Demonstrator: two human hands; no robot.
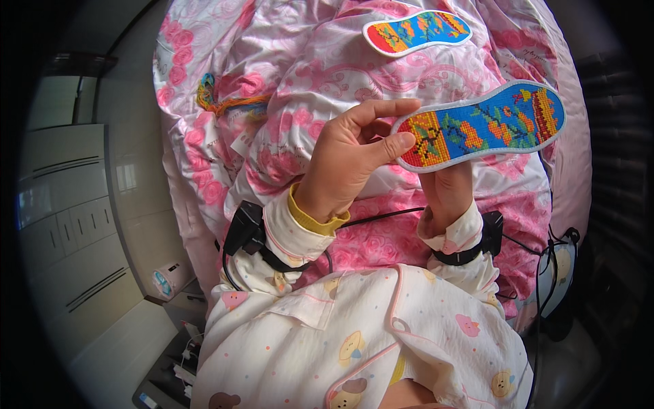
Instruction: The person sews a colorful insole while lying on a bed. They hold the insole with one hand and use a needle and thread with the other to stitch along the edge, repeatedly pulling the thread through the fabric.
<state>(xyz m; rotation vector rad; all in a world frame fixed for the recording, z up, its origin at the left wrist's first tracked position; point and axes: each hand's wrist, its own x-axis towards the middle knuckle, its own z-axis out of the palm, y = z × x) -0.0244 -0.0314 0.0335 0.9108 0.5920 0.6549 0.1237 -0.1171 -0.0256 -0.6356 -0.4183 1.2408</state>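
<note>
An embroidered cross-stitch insole (480, 130), blue with orange flowers, green leaves and a red and yellow end, is held up tilted over the bed. My left hand (352, 145) pinches its red, narrower end, thumb on the stitched face. Behind the insole's lower edge is my right hand (449, 191), its fingers hidden, so its grip does not show. A second, matching insole (419, 33) lies stitched side up farther back on the bedding. To the left rests a bundle of multicoloured embroidery thread (219, 102).
Pink and white rose-print bedding (286, 66) lies in folds under everything. Black cables run from a wrist device (246, 227) on my left forearm and another wrist device (490, 235) on my right. Left of the bed stand a nightstand (191, 304) and pale cabinets (66, 204).
</note>
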